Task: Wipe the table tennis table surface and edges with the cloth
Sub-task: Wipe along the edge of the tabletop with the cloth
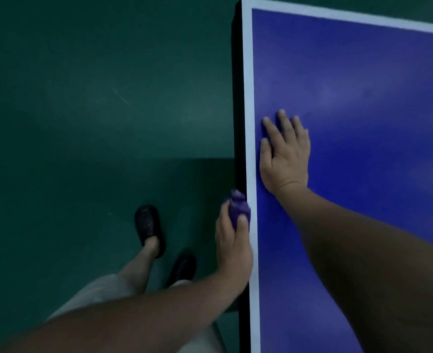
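left hand (232, 240) gripped bunched cloth (239, 208) against table (363, 72) side edge | right hand (284, 154) lay flat, fingers spread, just ahead on top | best kept pressed firmly, sliding steadily along edge

Table (363, 98) cut off right, bottom; cloth (238, 210) mostly hidden in left hand (233, 245).

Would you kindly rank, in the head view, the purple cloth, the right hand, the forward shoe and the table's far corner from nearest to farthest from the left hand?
1. The purple cloth, gripped in the left hand at the table's side edge.
2. The right hand, flat on the blue top, ahead and to the right.
3. The forward shoe, on the floor to the left.
4. The far corner of the table, at the top of the view.
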